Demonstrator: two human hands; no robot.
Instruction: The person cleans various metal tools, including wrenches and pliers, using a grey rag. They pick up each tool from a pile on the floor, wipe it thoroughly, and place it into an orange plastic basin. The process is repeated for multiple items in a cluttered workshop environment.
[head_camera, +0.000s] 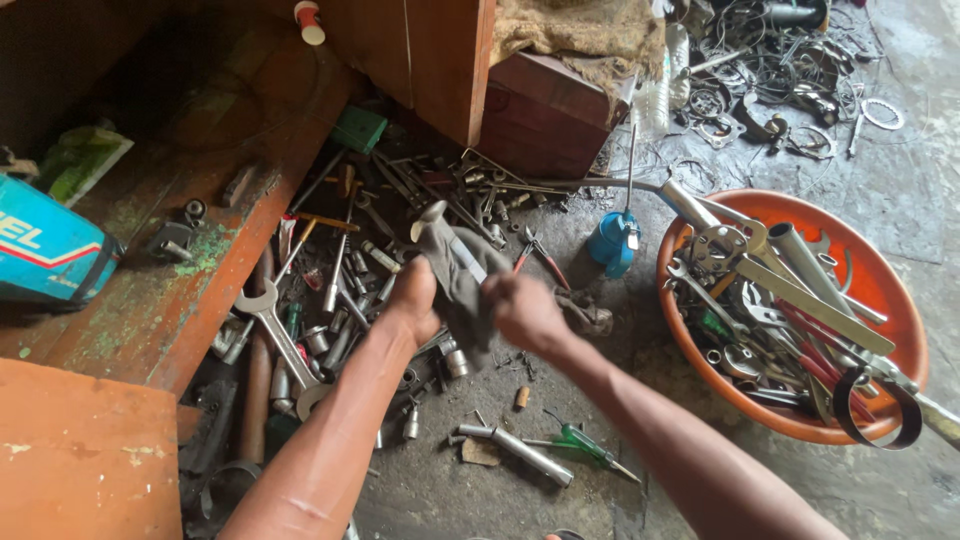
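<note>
- Left hand (415, 297) closed on the lower left edge of a dirty grey cloth rag (462, 280), fingers wrapped together over the fabric.
- Right hand (525, 312) closed too, fingers curled tight on the rag's right side; a shiny metal shaft (468, 260) showing out of the folds between both hands.
- Rag held up above the floor, over the middle of the tool pile.
- Round orange plastic basin (880, 290) well to the right, holding long flat steel wrenches (810, 305), a grey metal tube, red-handled pliers and a dark band clamp draped over its rim.
- Small blue oil can (612, 242) with a thin spout standing just left of the basin.
- Below the hands: a green-handled screwdriver (585, 445) beside a short steel pipe (520, 452).
- Left of the hands: a large open-ended steel spanner (275, 335) among loose sockets, rods and bolts.
- Grimy grey concrete floor (900, 200), strewn with rings and wire scrap at the far right.
- Worn red-brown wooden shelf (150, 290) on the left, carrying a blue painted panel (45, 250).
</note>
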